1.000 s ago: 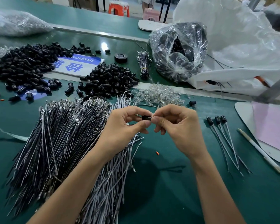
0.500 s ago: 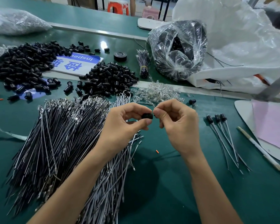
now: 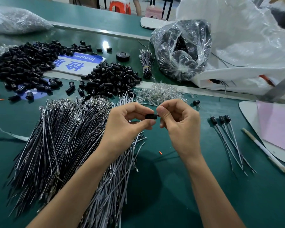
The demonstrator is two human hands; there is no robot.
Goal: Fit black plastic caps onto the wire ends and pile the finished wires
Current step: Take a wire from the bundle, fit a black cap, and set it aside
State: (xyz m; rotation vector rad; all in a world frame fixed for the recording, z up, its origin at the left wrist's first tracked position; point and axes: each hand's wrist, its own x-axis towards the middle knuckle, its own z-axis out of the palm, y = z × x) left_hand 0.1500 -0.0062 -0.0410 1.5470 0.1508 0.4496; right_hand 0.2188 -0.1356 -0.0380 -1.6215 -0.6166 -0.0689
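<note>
Black cap (image 3: 150, 116): held horizontal, mid-air. Uncapped wires (image 3: 59, 137): heaped at left. Capped wires (image 3: 221, 120): three, laid side by side at right.

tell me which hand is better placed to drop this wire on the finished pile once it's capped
Right, probably. The right hand pinches the wire end at the black cap in the left hand, and the three capped wires lie on the green table just right of it.

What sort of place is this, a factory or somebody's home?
Probably a small factory's hand-assembly bench: heaps of loose black caps, a big pile of wires and a printed inspection sign lie on a long green worktable.
</note>
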